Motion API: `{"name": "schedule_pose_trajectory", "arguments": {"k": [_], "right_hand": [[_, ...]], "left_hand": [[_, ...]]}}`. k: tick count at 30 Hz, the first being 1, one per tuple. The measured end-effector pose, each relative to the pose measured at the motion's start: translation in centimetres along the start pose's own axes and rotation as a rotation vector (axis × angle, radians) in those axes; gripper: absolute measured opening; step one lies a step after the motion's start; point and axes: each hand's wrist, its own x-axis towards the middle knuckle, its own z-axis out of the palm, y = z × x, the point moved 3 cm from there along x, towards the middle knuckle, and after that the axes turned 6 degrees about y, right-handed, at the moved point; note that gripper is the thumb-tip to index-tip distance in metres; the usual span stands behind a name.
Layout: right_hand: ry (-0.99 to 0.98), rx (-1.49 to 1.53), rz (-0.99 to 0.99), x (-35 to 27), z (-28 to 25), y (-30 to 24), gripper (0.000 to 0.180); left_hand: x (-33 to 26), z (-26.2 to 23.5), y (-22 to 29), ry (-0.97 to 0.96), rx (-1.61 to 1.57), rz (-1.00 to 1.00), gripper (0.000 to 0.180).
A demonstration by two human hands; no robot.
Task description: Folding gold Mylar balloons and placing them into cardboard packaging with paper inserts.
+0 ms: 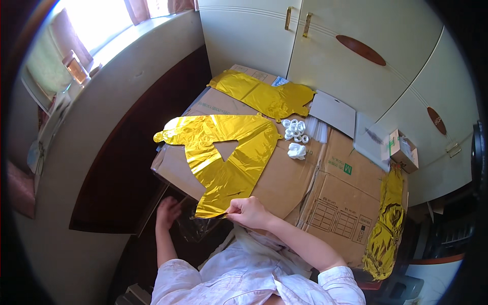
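Note:
A flat gold foil balloon (256, 152) with a triangular hole lies over the near left part of the cardboard. My right hand (249, 211) pinches the dark lower edge of this balloon between thumb and fingers. Down past the cardboard's left front corner, my left hand (168, 212) hangs in shadow, fingers slightly apart and nothing seen in them. Crumpled clear plastic (197, 227) sits beside it, below the balloon's lower end. A second flat gold foil balloon (254, 92) lies farther back.
On the cardboard (290, 180) sit several white rings (295, 129), a small white bundle (297, 151), clear strips (317, 130) and a grey-white board (333, 113). Folded gold foil (386, 229) lies along the right edge near a small open box (404, 151). Cabinet doors (356, 61) stand behind.

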Motion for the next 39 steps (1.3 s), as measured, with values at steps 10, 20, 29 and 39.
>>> {"name": "schedule_pose_trajectory", "arguments": {"k": [10,20,29,39], "right_hand": [[0.014,0.082,0.072,0.5,0.7,0.0,0.018],[-0.011,0.092,0.065,1.2,0.3,-0.1,0.029],[-0.231,0.090,-0.040,2.3,0.0,0.3,0.024],[-0.197,-0.092,-0.144,1.6,-0.6,-2.1,0.021]], "left_hand": [[-13.3,8.5,15.2,-0.297,0.220,0.595,0.020],[-17.2,14.8,17.3,-0.672,0.772,0.767,0.038],[-16.9,14.6,16.1,-0.649,0.904,0.719,0.041],[-17.2,14.9,16.1,-0.643,0.889,0.786,0.035]]}}
